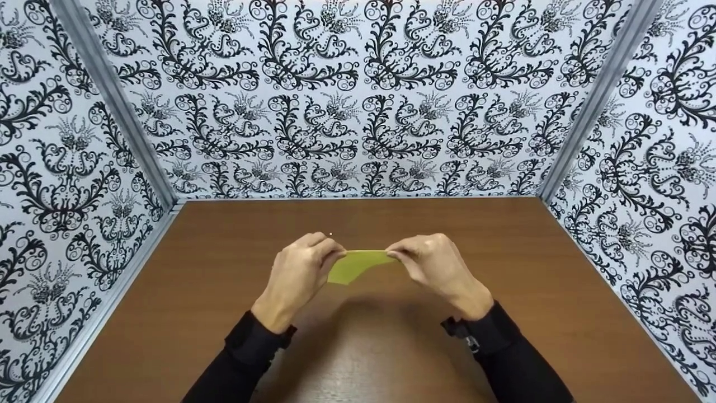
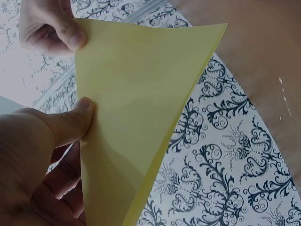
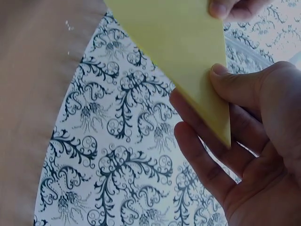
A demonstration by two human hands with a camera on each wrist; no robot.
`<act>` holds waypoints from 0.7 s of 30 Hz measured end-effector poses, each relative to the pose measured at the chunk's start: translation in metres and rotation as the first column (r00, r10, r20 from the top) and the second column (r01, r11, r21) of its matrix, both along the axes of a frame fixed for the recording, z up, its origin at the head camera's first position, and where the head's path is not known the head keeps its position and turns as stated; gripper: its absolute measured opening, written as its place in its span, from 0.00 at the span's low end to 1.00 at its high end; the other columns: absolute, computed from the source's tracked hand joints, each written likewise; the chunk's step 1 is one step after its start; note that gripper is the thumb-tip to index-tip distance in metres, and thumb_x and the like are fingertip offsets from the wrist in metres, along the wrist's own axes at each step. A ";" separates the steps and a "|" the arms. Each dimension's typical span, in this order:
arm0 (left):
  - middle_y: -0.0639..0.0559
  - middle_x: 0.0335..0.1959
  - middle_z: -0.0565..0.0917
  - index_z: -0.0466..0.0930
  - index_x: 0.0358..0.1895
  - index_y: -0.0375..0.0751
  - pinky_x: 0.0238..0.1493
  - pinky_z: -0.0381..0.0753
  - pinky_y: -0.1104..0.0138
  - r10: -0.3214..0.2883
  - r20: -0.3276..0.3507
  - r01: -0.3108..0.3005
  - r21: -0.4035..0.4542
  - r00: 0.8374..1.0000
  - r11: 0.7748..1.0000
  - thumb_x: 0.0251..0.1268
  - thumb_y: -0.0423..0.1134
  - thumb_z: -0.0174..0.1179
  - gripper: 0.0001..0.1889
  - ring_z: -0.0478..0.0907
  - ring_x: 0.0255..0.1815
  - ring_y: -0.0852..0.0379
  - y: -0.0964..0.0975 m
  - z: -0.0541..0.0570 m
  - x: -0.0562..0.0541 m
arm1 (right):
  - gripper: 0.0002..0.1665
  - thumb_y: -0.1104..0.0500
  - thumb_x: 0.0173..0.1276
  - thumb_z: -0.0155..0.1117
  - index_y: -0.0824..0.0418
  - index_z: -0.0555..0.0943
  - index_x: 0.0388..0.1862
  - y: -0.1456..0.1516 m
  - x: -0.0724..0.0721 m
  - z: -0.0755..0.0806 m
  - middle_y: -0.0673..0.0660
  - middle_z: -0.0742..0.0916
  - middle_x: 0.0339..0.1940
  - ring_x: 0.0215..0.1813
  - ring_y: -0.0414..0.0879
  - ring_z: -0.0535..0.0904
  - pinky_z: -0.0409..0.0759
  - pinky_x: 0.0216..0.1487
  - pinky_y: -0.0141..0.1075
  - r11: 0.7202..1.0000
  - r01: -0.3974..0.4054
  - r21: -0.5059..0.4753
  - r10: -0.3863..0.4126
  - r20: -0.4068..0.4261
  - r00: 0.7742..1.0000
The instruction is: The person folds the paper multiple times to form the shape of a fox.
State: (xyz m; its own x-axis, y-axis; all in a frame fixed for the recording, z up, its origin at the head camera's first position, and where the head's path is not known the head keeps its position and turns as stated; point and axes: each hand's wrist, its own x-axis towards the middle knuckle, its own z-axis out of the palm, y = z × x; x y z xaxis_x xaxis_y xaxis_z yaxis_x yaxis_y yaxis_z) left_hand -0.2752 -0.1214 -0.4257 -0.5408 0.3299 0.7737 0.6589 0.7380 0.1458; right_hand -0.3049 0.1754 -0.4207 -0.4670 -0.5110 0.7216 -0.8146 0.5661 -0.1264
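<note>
A sheet of yellow paper, folded with layered edges, is held up above the table between both hands. My left hand pinches its upper edge on the left, thumb lying on the near face in the left wrist view, where the paper tapers toward the bottom. At the other end of the same edge, my right hand pinches it between thumb and fingers. In the right wrist view the paper narrows to a point by the fingers of the right hand.
Below the hands lies a brown wooden table, with their shadows on it. White panels with black scrollwork enclose it at the back and both sides. Grey metal rails join the panels at the corners.
</note>
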 end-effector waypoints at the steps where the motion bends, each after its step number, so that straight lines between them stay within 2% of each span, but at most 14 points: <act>1: 0.53 0.38 0.92 0.97 0.43 0.48 0.39 0.94 0.62 0.003 -0.003 -0.003 0.004 1.000 1.000 0.74 0.37 0.81 0.02 0.91 0.37 0.57 -0.001 0.001 0.000 | 0.06 0.66 0.71 0.86 0.61 0.97 0.45 0.002 -0.001 0.001 0.55 0.99 0.38 0.32 0.44 0.95 0.94 0.37 0.34 1.000 0.001 -0.001 -0.001 -0.004 1.000; 6: 0.52 0.38 0.93 0.96 0.43 0.47 0.41 0.94 0.62 0.019 0.000 -0.019 0.018 1.000 1.000 0.74 0.36 0.81 0.02 0.91 0.37 0.57 -0.007 0.001 -0.002 | 0.05 0.66 0.71 0.86 0.61 0.97 0.44 0.011 -0.005 0.002 0.55 0.99 0.38 0.31 0.43 0.94 0.92 0.35 0.34 1.000 0.014 -0.014 -0.014 -0.007 1.000; 14: 0.54 0.37 0.92 0.96 0.42 0.48 0.39 0.93 0.63 0.034 -0.010 -0.034 0.023 0.999 0.999 0.74 0.38 0.81 0.02 0.90 0.36 0.57 -0.012 -0.002 -0.007 | 0.05 0.66 0.74 0.85 0.60 0.98 0.46 0.022 -0.006 0.006 0.53 0.99 0.38 0.29 0.41 0.92 0.90 0.33 0.35 0.998 0.052 -0.024 -0.051 0.062 0.997; 21: 0.53 0.38 0.93 0.96 0.42 0.48 0.40 0.93 0.62 0.036 0.009 -0.036 0.023 0.999 0.999 0.76 0.38 0.79 0.02 0.90 0.37 0.56 -0.013 0.000 -0.009 | 0.06 0.68 0.74 0.84 0.61 0.98 0.47 0.032 -0.008 0.010 0.56 0.99 0.39 0.33 0.45 0.95 0.95 0.39 0.40 0.996 0.080 -0.029 -0.077 0.095 0.992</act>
